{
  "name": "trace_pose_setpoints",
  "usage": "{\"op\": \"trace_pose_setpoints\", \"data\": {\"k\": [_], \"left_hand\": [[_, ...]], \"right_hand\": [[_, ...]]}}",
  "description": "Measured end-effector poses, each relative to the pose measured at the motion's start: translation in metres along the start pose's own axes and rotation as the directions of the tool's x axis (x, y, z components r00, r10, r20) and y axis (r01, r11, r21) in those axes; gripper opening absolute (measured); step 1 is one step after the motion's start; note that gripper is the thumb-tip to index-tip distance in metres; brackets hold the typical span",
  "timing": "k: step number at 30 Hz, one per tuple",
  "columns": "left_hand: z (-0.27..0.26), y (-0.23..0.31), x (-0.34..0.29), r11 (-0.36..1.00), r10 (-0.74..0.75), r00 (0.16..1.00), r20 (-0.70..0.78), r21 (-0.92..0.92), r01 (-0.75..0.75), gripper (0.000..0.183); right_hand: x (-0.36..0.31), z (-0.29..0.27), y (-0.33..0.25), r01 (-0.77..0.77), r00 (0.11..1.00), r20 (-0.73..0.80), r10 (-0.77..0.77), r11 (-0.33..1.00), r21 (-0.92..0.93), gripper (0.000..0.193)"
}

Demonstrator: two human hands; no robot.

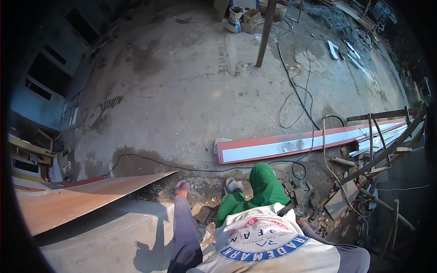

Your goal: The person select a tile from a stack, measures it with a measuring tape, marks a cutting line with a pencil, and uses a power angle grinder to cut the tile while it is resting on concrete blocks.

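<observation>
My left hand (181, 188) hangs at the end of a grey sleeve, its fingers curled in with nothing showing in them. It is just right of the pointed end of a long brown board (104, 193), apart from it. Only a small part of my right hand (301, 221) shows beside my white printed shirt, above the rubble; its fingers are hidden. My green-clad leg (266, 182) is bent forward, and a foot in a light sandal (232, 185) stands on the broken ground.
A long red-edged panel with a pale blue-white face (282, 146) lies ahead. Black cables (296, 95) run over the concrete. Rubble (314, 200) and a wooden frame (387, 141) are to the right. A post (267, 34) stands ahead, near a sack (235, 20).
</observation>
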State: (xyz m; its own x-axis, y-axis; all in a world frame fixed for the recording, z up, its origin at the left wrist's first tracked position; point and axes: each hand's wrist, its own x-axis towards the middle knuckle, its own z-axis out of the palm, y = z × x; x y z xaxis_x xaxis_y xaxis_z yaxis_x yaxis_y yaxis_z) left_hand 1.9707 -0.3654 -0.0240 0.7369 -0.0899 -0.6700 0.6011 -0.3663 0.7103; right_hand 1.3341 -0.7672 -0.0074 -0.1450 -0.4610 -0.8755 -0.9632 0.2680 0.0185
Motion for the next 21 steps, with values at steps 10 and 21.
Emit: {"op": "trace_pose_setpoints", "data": {"k": [10,21], "left_hand": [[0.224,0.347,0.043,0.980,0.196,0.959,0.203,-0.085,-0.182,0.054],[0.359,0.429,0.308,0.997,0.074,0.993,0.088,0.026,-0.077,0.049]], "right_hand": [[0.027,-0.073,-0.289,0.061,0.998,-0.023,-0.066,0.980,-0.188,0.027],[0.198,-0.340,-0.839,0.542,0.837,-0.142,-0.528,0.766,0.347,0.030]]}}
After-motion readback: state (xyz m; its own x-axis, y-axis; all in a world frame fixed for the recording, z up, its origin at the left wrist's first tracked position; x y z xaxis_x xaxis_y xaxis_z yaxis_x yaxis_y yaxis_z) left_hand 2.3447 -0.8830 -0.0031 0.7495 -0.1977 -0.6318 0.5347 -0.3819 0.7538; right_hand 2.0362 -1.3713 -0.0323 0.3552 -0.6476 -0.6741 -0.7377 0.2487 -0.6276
